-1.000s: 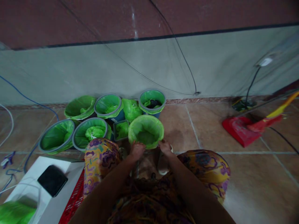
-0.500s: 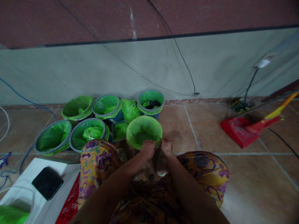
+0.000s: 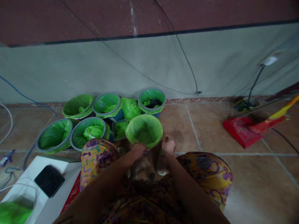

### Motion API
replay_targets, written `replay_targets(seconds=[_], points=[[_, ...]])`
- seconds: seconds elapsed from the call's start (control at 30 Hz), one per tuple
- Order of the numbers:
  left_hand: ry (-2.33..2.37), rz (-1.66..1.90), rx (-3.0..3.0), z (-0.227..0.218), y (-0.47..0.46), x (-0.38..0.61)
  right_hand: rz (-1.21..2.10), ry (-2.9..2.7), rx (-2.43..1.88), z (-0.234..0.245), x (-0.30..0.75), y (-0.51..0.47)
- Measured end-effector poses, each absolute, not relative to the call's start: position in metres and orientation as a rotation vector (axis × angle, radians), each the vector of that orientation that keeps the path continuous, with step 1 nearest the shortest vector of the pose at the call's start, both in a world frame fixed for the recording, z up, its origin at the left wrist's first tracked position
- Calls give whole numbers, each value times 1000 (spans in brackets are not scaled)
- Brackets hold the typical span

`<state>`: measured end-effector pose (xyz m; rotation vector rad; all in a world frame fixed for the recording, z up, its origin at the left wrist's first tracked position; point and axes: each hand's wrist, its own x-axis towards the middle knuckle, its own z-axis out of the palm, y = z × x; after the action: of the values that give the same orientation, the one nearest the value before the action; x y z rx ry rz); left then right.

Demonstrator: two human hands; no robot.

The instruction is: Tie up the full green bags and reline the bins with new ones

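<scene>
A small bin with a green liner (image 3: 144,130) stands on the tiled floor in front of my knees. My left hand (image 3: 137,150) grips the near rim of that bin, fingers curled over the green plastic. My right hand (image 3: 168,144) is closed in a loose fist just right of the bin, beside its rim; I cannot make out anything in it. Several other green-lined bins (image 3: 88,132) stand in a cluster to the left and behind, against the wall.
A red dustpan and broom (image 3: 245,129) lie on the floor at the right. A white box with a black phone (image 3: 49,180) on it and a red crate (image 3: 71,196) sit at my lower left. Cables (image 3: 21,96) run along the wall and floor.
My left hand slid from the middle of the bin's near rim back to its left side. My right hand drew slightly away from the rim to the right.
</scene>
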<state>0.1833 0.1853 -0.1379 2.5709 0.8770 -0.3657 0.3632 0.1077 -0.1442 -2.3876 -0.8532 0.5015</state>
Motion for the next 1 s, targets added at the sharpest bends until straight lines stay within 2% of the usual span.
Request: replay_targets(seconds=[0.2, 0.3, 0.47, 0.7, 1.0], points=[[822, -450, 2686, -110, 203, 162, 630, -1744, -2062, -119, 338, 102], [892, -423, 2734, -95, 200, 163, 608, -2006, -1977, -117, 328, 103], [907, -423, 2692, -89, 185, 170, 607, -2124, -2069, -121, 322, 107], [931, -550, 2674, -124, 180, 177, 646, -2198, -2156, -136, 322, 112], [771, -385, 2815, -140, 190, 166, 647, -2242, -2259, -151, 325, 110]])
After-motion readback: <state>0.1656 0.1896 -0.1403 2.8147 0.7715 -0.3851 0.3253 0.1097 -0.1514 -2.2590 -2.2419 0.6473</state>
